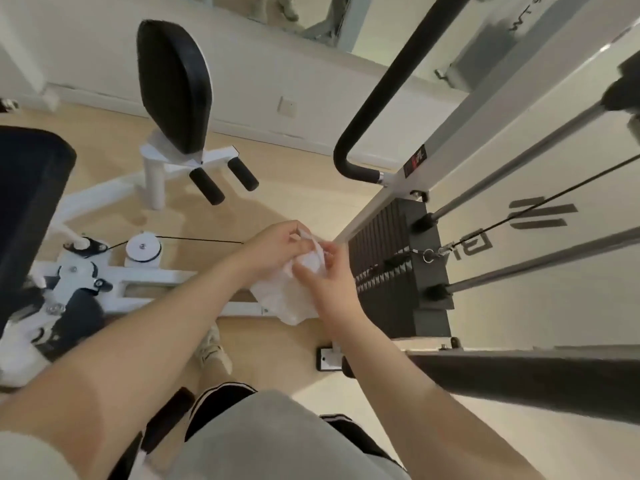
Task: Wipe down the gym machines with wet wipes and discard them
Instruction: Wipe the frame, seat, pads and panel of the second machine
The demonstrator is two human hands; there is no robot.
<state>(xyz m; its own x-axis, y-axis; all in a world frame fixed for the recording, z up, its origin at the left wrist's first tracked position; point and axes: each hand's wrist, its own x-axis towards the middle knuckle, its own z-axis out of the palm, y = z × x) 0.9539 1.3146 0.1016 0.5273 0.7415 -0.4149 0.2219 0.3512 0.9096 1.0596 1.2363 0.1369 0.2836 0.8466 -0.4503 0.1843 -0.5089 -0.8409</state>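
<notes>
- At the far left edge a black padded seat (29, 202) cuts into view, with the white machine frame (145, 277) and its pulley wheel (143, 250) just beside it on the pale wood floor (294, 188).
- Behind the frame a black back pad (173, 84) stands upright on a white post, two black roller handles (223, 180) jutting from its base; open floor lies between it and the white wall.
- A thin cable (197, 240) runs from the pulley toward the left hand (273, 249).
- The left hand is held above the floor gap between frame and weight stack, its grip pinching the upper edge of the white wet wipe (294, 296).
- The wipe hangs crumpled between both hands, its lower edge draped over the frame's end rail.
- The right hand (327, 277) meets the left, its grip curled onto the wipe's right side.
- Below the hands, a pale shoe (211, 351) stands on the floor.
- Just right of the hands stands the black weight stack (391, 271), near but not touching them, with guide rods (519, 174) rising from it.
- A black curved handle bar (388, 98) rises above the stack beside the white upright.
- A grey shroud panel (540, 265) fills the right edge.
</notes>
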